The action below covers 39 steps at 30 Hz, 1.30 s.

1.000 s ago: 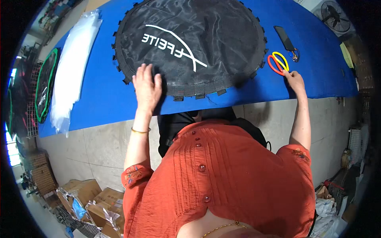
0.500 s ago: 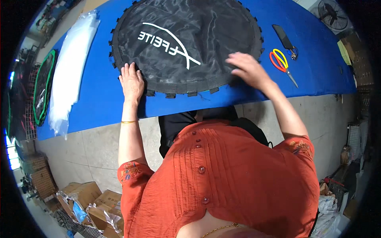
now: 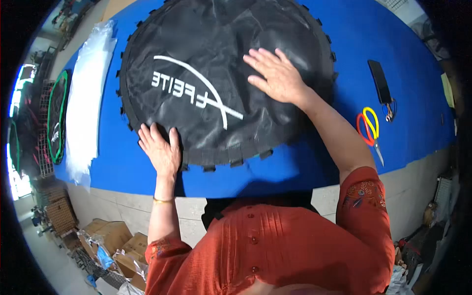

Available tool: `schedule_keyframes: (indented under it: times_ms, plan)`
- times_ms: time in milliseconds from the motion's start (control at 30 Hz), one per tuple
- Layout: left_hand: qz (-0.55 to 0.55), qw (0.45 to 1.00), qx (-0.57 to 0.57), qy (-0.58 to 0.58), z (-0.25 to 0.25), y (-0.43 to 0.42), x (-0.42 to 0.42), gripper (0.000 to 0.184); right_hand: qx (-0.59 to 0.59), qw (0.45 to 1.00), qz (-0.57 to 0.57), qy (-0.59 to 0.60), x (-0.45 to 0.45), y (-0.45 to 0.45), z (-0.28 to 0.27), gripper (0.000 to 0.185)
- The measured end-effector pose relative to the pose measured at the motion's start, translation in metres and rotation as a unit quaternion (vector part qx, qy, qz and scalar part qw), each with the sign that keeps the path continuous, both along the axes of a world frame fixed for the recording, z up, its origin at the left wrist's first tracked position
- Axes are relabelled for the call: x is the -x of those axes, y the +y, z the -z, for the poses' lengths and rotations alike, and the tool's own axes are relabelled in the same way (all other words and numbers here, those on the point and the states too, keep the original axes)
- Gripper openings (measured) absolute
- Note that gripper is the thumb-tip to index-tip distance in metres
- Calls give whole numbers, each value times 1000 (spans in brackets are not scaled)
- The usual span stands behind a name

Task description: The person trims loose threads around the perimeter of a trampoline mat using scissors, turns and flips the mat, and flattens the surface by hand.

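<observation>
A round black mesh mat (image 3: 196, 44) with white lettering and dark tabs round its rim lies flat on the blue table (image 3: 408, 49). My left hand (image 3: 161, 151) rests with fingers spread on the mat's near left edge. Over the right part of the mat is my right hand (image 3: 277, 76), palm down and fingers apart, holding nothing. Scissors (image 3: 368, 129) with one red and one yellow handle lie to the right of the mat, blades toward the near edge. Beyond them is a black phone (image 3: 379, 81) with a strap.
Clear plastic sheets (image 3: 88, 103) are stacked on the left of the table. A green-edged black mat (image 3: 57, 118) stands farther left. Cardboard boxes (image 3: 110, 235) sit on the floor at the lower left.
My right hand has let go of the scissors and moved left and forward over the mat. My left hand has shifted to the mat's left edge. The view has tilted and moved forward.
</observation>
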<state>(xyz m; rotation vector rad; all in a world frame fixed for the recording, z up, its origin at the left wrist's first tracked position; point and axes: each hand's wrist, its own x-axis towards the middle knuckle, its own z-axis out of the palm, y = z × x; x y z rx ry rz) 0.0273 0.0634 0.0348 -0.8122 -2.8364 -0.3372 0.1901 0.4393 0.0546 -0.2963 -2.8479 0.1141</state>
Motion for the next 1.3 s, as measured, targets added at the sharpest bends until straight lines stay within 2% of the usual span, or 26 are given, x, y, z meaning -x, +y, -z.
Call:
schedule_keyframes:
  times_ms: [167, 433, 567, 667, 700, 767, 833, 900, 1033, 1233, 1300]
  plan:
    - [5, 1000, -12, -11, 1, 0, 1, 72, -13, 992, 126, -21, 36, 80, -2, 71]
    - [10, 999, 25, -27, -13, 4, 4, 72, 55, 987, 147, -48, 10, 56, -17, 76]
    - [-59, 988, 144, -17, -27, 10, -3, 66, 89, 974, 168, -125, -31, 15, -33, 83]
    - [-160, 975, 145, -59, -56, 50, -21, 67, 111, 955, 150, -230, -55, -11, -63, 86]
    - [-148, 982, 69, -97, -57, 65, -30, 68, 112, 953, 129, -250, -63, -19, -72, 86]
    - [-111, 988, -2, -106, -31, 98, -62, 70, 135, 952, 86, -262, -81, -32, -79, 86]
    - [-104, 988, 15, -113, -38, 133, -94, 68, 133, 960, 37, -242, -97, -33, -74, 80]
    - [-107, 992, 33, -56, -24, 142, -101, 70, 141, 975, 35, -171, -108, -15, -58, 77]
    - [-110, 992, 41, -47, -24, 138, -101, 71, 56, 980, 87, -168, -90, 41, -51, 74]
    - [-113, 991, 41, -54, -23, 140, -101, 71, 31, 975, 203, -86, -47, 108, -32, 79]
    - [-118, 990, 43, -59, -24, 141, -100, 71, 34, 972, 214, -92, -44, 111, -29, 79]
